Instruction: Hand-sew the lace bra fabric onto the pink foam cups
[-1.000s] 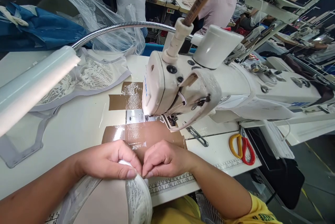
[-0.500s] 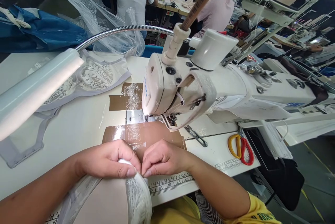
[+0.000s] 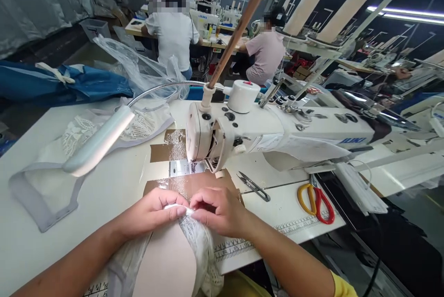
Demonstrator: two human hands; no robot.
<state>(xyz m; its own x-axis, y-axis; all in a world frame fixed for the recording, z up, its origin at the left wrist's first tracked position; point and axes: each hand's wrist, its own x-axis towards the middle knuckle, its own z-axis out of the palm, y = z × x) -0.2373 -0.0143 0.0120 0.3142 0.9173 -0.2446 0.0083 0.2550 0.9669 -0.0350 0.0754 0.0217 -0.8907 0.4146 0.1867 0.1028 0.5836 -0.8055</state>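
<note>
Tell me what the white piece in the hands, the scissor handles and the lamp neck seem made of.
White lace fabric piece, pinched between the left hand and right hand: soft openwork textile, likely lace, judging by patterned holes and limp drape. Yellow and red scissor handles: smooth, glossy, probably plastic. Silver gooseneck lamp neck: ribbed, shiny, apparently flexible metal.
</note>
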